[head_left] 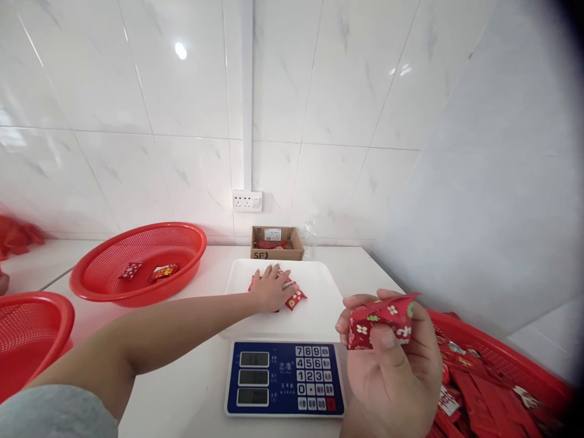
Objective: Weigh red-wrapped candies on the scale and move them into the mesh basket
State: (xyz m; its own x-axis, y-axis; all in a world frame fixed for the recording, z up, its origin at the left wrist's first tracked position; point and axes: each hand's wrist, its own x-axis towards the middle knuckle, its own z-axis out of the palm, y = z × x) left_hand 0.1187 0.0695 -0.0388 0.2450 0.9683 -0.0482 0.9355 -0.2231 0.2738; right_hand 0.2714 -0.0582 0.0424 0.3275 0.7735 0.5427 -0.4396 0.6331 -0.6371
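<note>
The left hand (pixel 270 292) is lying on red packets (pixel 296 299) on the white tray (pixel 319 313); its grip is looking open, with fingers spreading. At four o'clock from the tray, the right hand (pixel 396 380) is holding one packet (pixel 360 321) up, its grip closing around it with the thumb in front. Some weighing or sorting seems to be going on. Any move with the held packet is likely needing a gentle pinch and a clear way past the other hand. The packet is looking shiny, puffy and crinkly, and it is showing white flowers, green bits and a pointy corner. The number panel (pixel 285 389) is sitting at six o'clock.
</note>
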